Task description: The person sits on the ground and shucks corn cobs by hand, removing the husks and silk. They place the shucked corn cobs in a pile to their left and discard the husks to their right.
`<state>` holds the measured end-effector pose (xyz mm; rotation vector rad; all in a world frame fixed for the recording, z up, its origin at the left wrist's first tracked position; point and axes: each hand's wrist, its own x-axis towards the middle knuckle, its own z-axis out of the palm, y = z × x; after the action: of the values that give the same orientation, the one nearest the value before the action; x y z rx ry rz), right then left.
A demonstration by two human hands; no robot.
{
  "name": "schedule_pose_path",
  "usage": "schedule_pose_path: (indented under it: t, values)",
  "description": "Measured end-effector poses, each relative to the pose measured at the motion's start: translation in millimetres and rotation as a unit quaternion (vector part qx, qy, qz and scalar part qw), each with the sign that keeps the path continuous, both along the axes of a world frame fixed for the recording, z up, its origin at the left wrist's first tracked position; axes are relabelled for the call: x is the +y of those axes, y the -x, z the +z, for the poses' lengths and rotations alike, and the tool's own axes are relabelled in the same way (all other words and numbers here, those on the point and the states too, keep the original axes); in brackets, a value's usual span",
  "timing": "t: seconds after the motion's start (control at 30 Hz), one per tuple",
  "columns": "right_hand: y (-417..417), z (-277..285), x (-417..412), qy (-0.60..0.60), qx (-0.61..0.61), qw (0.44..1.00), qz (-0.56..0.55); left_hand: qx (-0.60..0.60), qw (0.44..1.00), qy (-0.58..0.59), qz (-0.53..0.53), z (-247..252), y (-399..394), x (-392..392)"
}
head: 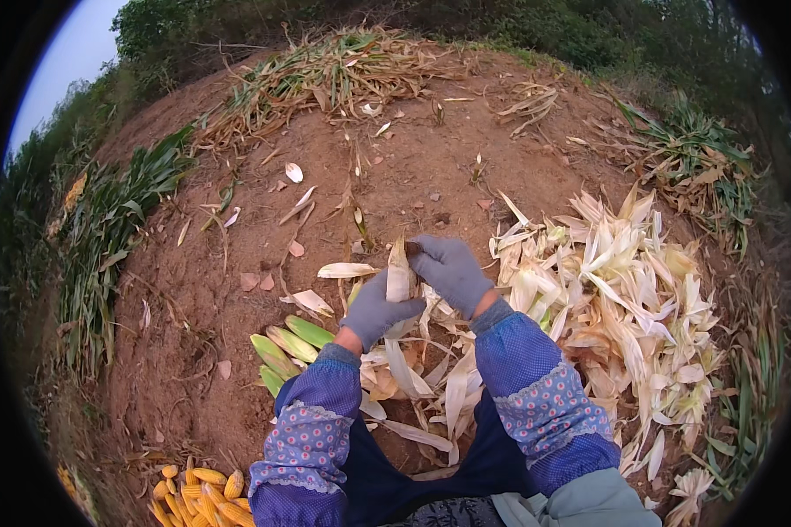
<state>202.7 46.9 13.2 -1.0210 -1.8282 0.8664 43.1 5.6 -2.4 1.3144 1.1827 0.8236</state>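
Note:
In my gloved left hand [379, 309] is an ear of corn [399, 270] wrapped in pale dry husk, held upright with its tip pointing away from me. My right hand [449, 270], gloved in the same grey, pinches at the tip of the husk with thumb and fingers. Below the hands, loose strips of husk [402, 369] hang and lie between my knees. Several unhusked green ears [283, 349] rest on the soil beside my left forearm. What the right fingertips grip is partly hidden.
A large heap of stripped husks [606, 290] lies to the right. Bare yellow cobs [204, 497] are piled at the lower left. Cut stalks lie in piles at the far side [329, 79], left [118, 217] and right [705, 151]. Short stubble [361, 224] pokes from the reddish soil.

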Motion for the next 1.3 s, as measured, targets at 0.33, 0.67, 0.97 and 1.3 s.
schedule_pose_path:
  t: [0.33,0.67,0.97,1.3]
  values:
    - [10.2,-30.8,7.3,0.138,0.288,0.930,-0.184,0.312,0.885,-0.313,0.143,-23.2,-17.0,8.4]
    - [27.3,-40.1,10.3,0.182,0.554,0.807,-0.091,0.049,0.948,-0.215,0.228,-43.7,-28.8,16.5]
    - [21.2,-36.8,9.5,0.286,0.503,0.813,-0.061,-0.366,0.907,0.046,0.204,-34.9,-30.0,11.8]
    - [21.8,-37.6,13.8,0.186,0.511,0.839,0.001,-0.575,0.783,0.101,0.217,-20.2,-25.7,18.7]
